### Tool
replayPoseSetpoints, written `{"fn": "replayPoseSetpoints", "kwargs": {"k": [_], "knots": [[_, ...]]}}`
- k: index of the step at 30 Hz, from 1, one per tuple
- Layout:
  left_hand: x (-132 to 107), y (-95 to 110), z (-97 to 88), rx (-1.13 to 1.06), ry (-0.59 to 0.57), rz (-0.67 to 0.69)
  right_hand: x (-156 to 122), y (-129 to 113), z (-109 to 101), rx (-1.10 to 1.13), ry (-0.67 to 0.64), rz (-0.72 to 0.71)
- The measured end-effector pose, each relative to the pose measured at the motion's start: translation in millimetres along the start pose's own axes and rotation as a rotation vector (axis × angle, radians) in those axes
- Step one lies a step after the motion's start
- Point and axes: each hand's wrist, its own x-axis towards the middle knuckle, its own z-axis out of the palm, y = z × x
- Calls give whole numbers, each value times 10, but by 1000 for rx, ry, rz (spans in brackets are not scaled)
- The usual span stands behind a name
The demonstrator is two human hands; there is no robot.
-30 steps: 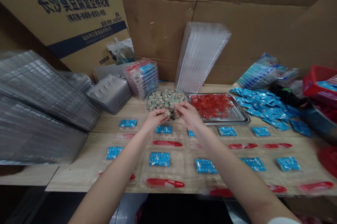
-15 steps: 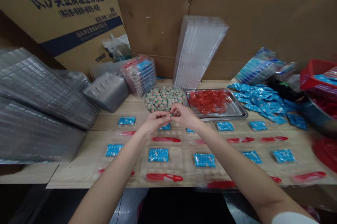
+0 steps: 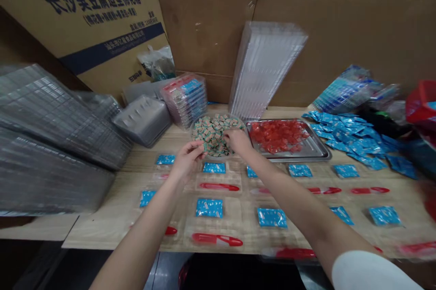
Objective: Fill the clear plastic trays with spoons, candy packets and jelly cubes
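Note:
My left hand [image 3: 188,159] is closed in a pinch at the near-left rim of a round clear bowl [image 3: 193,141]. A small tan-and-green packet [image 3: 205,147] seems to be between its fingertips, hard to separate from those behind. My right hand [image 3: 237,141] reaches into the heap of small tan-and-green packets [image 3: 213,131] in that bowl. Its fingers are bent together and partly hidden, so what they grip does not show. Below the hands lie rows of clear trays [image 3: 233,217], with blue sachets [image 3: 209,208] and red plastic pen-shaped pieces [image 3: 218,239].
A metal tray [image 3: 320,151] of red packets [image 3: 277,135] sits right of the bowl, beside a blue sachet pile [image 3: 350,135]. Clear tray stacks [image 3: 267,67] stand behind and at left [image 3: 44,144]. Filled packs [image 3: 185,99] are stacked near a cardboard box [image 3: 102,17].
My hands were together in front of the bowl and have parted. The right hand has moved into the heap; the left has drawn slightly left. The view has shifted a little.

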Motion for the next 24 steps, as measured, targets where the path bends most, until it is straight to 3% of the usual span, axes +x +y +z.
{"fn": "replayPoseSetpoints", "kwargs": {"k": [6,10,12,17,20,24], "knots": [[89,-79,73,-51,30,-26,5,90,-29,24,1,53],[131,-97,172,-37,6,-7,-55,-9,-84,6,126,14],[136,-88,238,-9,-20,4,-63,-55,-96,127,166,66],[193,-89,418,135,-161,2,-49,-55,-91,532,51,279],[285,-131,477,249,-187,-21,-61,5,-85,584,12,300],[384,-176,495,376,-148,10,-94,83,-99,531,65,276]]}}
